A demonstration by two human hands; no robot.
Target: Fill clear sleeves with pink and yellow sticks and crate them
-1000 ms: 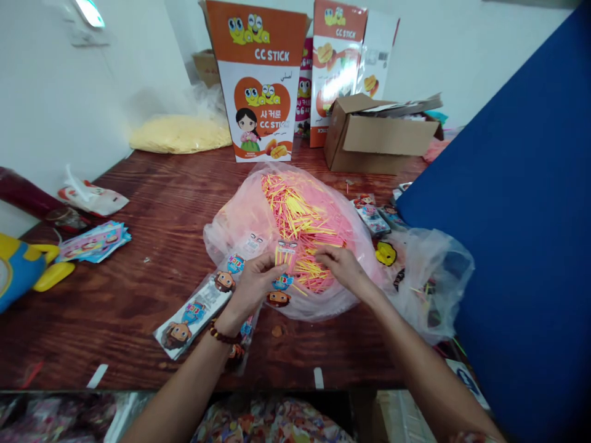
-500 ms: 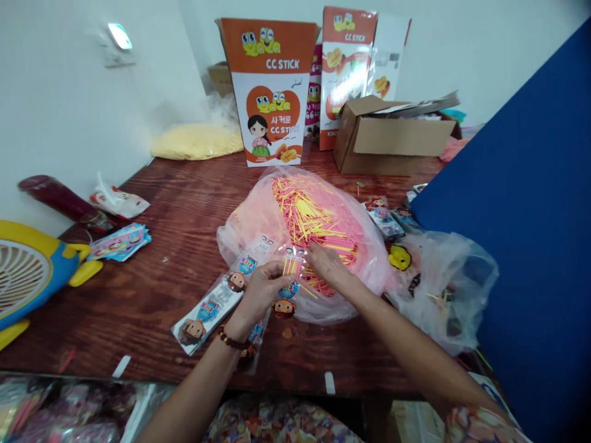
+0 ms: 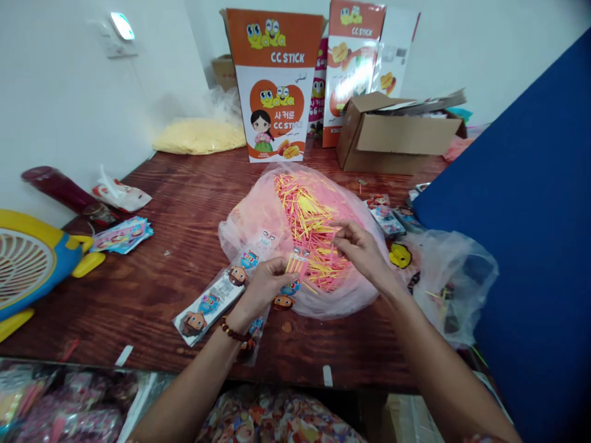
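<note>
The left hand (image 3: 264,284) pinches a small see-through packet (image 3: 297,266) between its thumb and fingers. The packet is in front of the big bag (image 3: 252,215), and pink and yellow sticks (image 3: 302,215) show in it. Its blue letters are partly covered. The right hand (image 3: 362,253) is over the loose sticks in the bag, with its fingers bent; I cannot tell if they pinch a stick.

Flat packets (image 3: 215,303) lie beside the left hand, with "Stick" in blue, upside down. At the back, a big orange and white box (image 3: 272,71) says "CC STICK" twice, with Korean and Arabic words too. Another tall box (image 3: 353,61) beside it says "CC STICK" near its top. An open brown box (image 3: 406,136) sits in front of that one.
</note>
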